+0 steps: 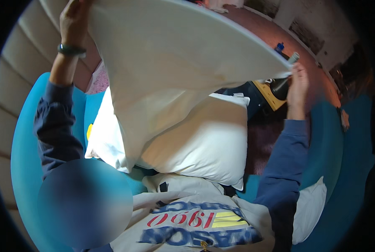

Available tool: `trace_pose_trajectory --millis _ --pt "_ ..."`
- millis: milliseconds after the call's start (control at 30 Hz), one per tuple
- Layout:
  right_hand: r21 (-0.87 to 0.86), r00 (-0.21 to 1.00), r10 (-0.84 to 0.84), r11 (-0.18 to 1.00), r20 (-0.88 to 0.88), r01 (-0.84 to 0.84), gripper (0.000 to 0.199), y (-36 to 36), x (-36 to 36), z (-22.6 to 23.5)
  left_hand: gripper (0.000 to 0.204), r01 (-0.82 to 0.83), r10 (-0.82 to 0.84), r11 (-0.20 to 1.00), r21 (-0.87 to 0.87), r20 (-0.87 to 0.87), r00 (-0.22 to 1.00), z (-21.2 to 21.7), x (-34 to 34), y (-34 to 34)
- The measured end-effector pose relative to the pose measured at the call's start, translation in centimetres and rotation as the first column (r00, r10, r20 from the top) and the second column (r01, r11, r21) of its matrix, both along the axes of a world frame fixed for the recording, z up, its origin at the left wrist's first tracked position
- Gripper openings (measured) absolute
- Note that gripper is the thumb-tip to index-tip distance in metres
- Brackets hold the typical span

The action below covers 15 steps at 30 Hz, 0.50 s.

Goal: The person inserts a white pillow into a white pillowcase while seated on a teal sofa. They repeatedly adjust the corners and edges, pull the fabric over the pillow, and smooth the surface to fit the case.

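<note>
A thin off-white cloth (166, 54) is stretched out in front of me, its lower part hanging in loose folds. At the upper left, my left hand (75, 25) is closed on one end of it; the top edge of the view cuts off some of the fingers. My right hand (298, 86) pinches the far corner on the right side. Below the cloth a plump white pillow (212, 147) lies across my lap, partly covered and shaded by it. The cloth also hides part of a white pillow area (105, 140) farther left.
I sit on a curved turquoise sofa (30, 138). Another white pillow (311, 210) lies by my right elbow. Beyond my right hand stands a low table with a yellow edge (271, 97), carrying a dark round object (281, 87) and a blue-capped item (279, 47). A padded beige wall (32, 38) rises at left.
</note>
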State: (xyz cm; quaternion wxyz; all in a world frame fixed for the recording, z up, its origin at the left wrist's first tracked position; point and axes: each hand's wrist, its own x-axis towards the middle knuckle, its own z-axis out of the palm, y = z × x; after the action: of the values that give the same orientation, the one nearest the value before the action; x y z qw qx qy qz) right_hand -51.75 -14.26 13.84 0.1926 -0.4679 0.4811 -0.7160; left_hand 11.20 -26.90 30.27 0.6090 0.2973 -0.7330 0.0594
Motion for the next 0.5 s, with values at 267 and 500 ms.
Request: trace_pose_trajectory --millis 267,500 --pt "0.440 0.724 0.594 0.787 -0.352 -0.432 0.020 -0.2 9.1 9.6 0.009 -0.413 0.428 0.884 0.219 -0.024 0.903 9.4 4.6 -3.5" --pt "0.285 0.356 0.615 0.703 -0.704 -0.652 0.013 3.5 20.6 10.8 0.011 -0.351 0.414 0.893 0.282 -0.211 0.885 13.1 9.2 -4.2"
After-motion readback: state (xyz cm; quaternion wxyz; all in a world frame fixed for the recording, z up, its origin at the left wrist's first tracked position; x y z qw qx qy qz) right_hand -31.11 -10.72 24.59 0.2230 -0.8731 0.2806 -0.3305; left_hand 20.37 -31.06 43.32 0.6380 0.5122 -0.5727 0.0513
